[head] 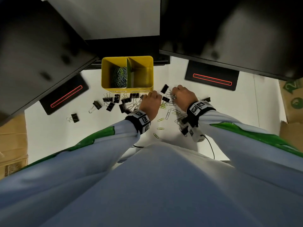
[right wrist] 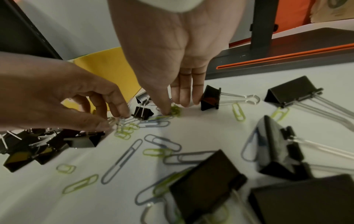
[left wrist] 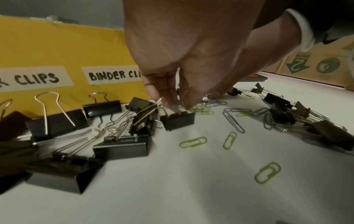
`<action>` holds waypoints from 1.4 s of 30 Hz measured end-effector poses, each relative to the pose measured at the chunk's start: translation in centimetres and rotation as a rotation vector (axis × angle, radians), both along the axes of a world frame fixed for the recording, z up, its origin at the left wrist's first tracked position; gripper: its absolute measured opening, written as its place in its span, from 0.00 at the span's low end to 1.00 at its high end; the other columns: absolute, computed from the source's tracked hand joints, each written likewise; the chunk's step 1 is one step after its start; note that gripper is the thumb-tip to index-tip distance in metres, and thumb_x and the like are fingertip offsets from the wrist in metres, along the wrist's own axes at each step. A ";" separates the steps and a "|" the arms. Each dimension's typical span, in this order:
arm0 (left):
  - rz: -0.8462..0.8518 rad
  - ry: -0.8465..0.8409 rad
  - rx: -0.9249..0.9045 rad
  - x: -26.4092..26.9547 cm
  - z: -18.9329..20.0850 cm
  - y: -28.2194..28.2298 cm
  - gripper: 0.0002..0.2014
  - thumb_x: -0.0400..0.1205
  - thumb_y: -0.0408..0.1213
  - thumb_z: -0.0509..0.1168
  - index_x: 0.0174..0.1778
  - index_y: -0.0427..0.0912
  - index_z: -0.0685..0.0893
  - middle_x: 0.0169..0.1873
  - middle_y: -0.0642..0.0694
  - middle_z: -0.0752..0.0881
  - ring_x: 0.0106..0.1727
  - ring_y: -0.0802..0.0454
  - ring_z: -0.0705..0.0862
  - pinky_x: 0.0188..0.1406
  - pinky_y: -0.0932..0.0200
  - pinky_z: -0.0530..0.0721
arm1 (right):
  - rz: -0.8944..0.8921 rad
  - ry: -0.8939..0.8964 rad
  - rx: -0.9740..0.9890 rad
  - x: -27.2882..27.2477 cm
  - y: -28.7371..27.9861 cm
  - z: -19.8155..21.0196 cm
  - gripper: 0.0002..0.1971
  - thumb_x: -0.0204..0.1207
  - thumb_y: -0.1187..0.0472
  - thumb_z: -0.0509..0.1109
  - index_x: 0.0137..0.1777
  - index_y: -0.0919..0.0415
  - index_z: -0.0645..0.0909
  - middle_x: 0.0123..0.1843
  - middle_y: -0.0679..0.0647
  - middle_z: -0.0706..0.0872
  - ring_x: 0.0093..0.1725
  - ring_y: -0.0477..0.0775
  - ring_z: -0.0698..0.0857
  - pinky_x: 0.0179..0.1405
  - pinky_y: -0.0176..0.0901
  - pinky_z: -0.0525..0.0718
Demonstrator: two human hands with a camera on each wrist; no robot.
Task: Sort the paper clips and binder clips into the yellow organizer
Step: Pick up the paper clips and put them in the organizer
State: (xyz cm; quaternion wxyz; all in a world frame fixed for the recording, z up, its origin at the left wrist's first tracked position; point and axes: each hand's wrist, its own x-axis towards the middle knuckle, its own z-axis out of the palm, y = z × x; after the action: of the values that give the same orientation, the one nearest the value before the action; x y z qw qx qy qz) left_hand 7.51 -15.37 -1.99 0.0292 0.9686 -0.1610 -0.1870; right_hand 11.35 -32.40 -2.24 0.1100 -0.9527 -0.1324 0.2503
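Note:
The yellow organizer (head: pixel 152 71) stands at the back of the white table; its left bay holds green and blue paper clips (head: pixel 119 77), and its front labels read "CLIPS" and "BINDER CL". Black binder clips (head: pixel 110 106) lie scattered in front of it. Loose green and grey paper clips (right wrist: pixel 122 160) lie between my wrists. My left hand (left wrist: pixel 172 106) reaches down and pinches the wire handles of a small black binder clip (left wrist: pixel 178 121). My right hand (right wrist: pixel 172 110) points its fingers at the table, with thumb and forefinger pinching a bunch of green paper clips (right wrist: pixel 176 109).
Two dark monitors hang over the back of the table, on black stands with red stripes (head: pixel 212 79) at left and right. Cardboard boxes (head: pixel 291 102) flank the table. More large binder clips (right wrist: pixel 277 145) lie right of my right hand. A black cable (head: pixel 210 146) runs near the front edge.

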 end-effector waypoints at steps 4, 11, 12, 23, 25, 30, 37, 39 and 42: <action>0.057 -0.013 -0.017 -0.2 -0.7 0.5 0.17 0.73 0.25 0.67 0.58 0.36 0.79 0.60 0.36 0.79 0.60 0.36 0.79 0.52 0.44 0.80 | 0.001 -0.015 0.012 -0.2 -1.2 0.0 0.14 0.77 0.70 0.60 0.61 0.62 0.73 0.59 0.62 0.78 0.58 0.66 0.80 0.46 0.53 0.77; -0.021 0.023 -0.004 0.0 -0.7 0.0 0.21 0.75 0.25 0.64 0.65 0.39 0.75 0.58 0.41 0.79 0.58 0.41 0.80 0.58 0.46 0.75 | -0.045 0.006 0.013 -0.9 -1.8 -0.4 0.14 0.76 0.72 0.61 0.61 0.65 0.74 0.61 0.62 0.78 0.59 0.66 0.80 0.50 0.55 0.80; -0.029 0.022 0.001 -0.1 -0.8 0.1 0.20 0.75 0.26 0.65 0.64 0.39 0.76 0.58 0.41 0.80 0.57 0.41 0.80 0.59 0.46 0.75 | -0.042 0.011 0.007 -1.0 -2.1 -0.4 0.14 0.75 0.73 0.61 0.61 0.64 0.74 0.60 0.62 0.78 0.59 0.65 0.80 0.50 0.55 0.80; 0.130 0.064 -0.031 -1.2 -0.9 -0.4 0.34 0.72 0.55 0.74 0.65 0.37 0.72 0.60 0.39 0.78 0.62 0.40 0.78 0.66 0.43 0.72 | -0.098 0.136 0.102 -3.3 -0.2 0.0 0.30 0.72 0.53 0.76 0.68 0.66 0.69 0.64 0.65 0.77 0.63 0.66 0.78 0.55 0.53 0.78; 0.138 0.064 -0.032 -1.4 -0.8 -1.0 0.30 0.74 0.52 0.73 0.64 0.36 0.73 0.60 0.39 0.79 0.62 0.40 0.79 0.66 0.43 0.72 | -0.091 0.119 0.088 -3.5 0.9 0.0 0.27 0.71 0.57 0.76 0.65 0.68 0.70 0.62 0.66 0.77 0.61 0.67 0.79 0.53 0.52 0.78; 0.155 0.076 -0.009 -1.7 -0.3 -1.3 0.12 0.81 0.33 0.61 0.60 0.35 0.77 0.56 0.37 0.84 0.58 0.39 0.83 0.60 0.47 0.76 | -0.062 0.080 0.050 -3.8 1.3 0.0 0.14 0.80 0.61 0.62 0.61 0.69 0.75 0.60 0.68 0.81 0.58 0.69 0.82 0.53 0.55 0.81; 0.151 0.099 -0.036 -2.3 -0.2 -0.3 0.11 0.78 0.29 0.58 0.55 0.37 0.79 0.51 0.39 0.86 0.54 0.39 0.84 0.59 0.46 0.75 | -0.080 0.103 0.004 -4.6 -0.4 0.2 0.11 0.77 0.69 0.59 0.57 0.68 0.77 0.57 0.67 0.84 0.57 0.68 0.82 0.48 0.50 0.77; 0.157 0.094 -0.070 -2.6 -0.1 0.1 0.10 0.78 0.30 0.58 0.53 0.38 0.80 0.49 0.40 0.87 0.52 0.39 0.85 0.58 0.46 0.75 | -0.129 0.103 0.017 -4.6 -0.7 0.3 0.12 0.78 0.68 0.59 0.58 0.69 0.78 0.58 0.67 0.84 0.57 0.67 0.82 0.51 0.51 0.80; 0.181 0.065 -0.145 -3.0 0.4 0.9 0.07 0.77 0.31 0.60 0.48 0.40 0.81 0.45 0.42 0.87 0.49 0.40 0.85 0.56 0.47 0.74 | -0.191 0.079 0.028 -5.3 -0.3 0.7 0.18 0.79 0.56 0.66 0.63 0.66 0.73 0.61 0.64 0.80 0.58 0.66 0.82 0.52 0.54 0.82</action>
State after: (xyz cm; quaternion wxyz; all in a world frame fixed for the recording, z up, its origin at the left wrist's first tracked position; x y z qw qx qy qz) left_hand 4.48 -14.45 -1.55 0.1211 0.9680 -0.0852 -0.2026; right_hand 6.08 -32.71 -1.56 0.1519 -0.9487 -0.0399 0.2744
